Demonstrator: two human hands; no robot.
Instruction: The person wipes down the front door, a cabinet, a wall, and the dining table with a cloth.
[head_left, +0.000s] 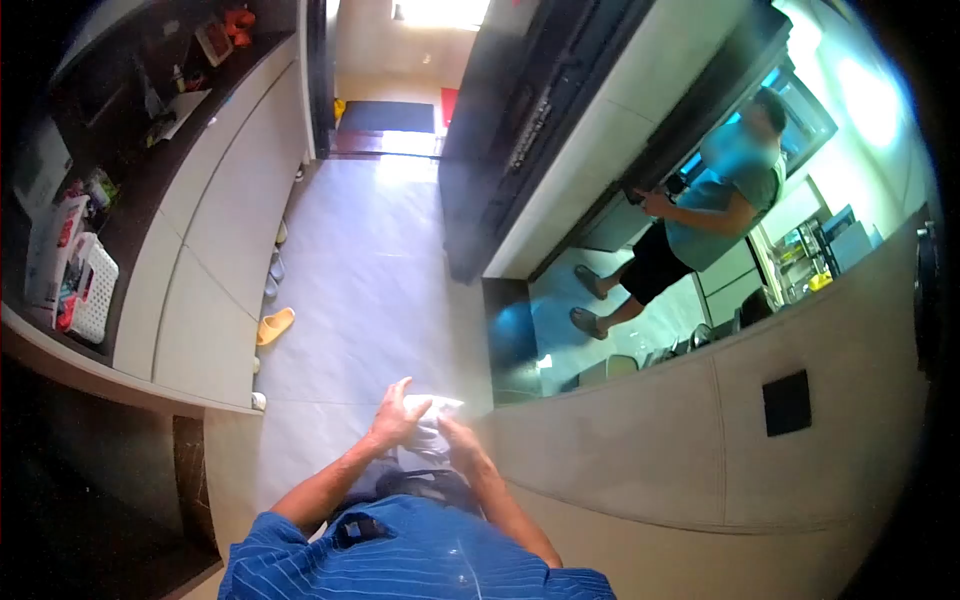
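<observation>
In front of my waist, near the bottom middle of the head view, is a crumpled white thing (430, 436), thin and soft like a cloth or plastic bag; its exact kind is too bright to make out. My left hand (393, 417) is at its left edge, thumb against it and one finger stretched forward; the other fingers are partly hidden. On the opposite side, my right hand (464, 443) pinches it with the fingers curled in. Both forearms reach out from a blue striped shirt (430, 550).
A long cabinet (215, 190) runs along the left, with a white basket (95, 290) on its shelf. A yellow slipper (276, 326) lies beside it. Ahead, a dark door (500, 130) stands ajar near a mat (387, 117). Another person (700, 215) stands in the room at right.
</observation>
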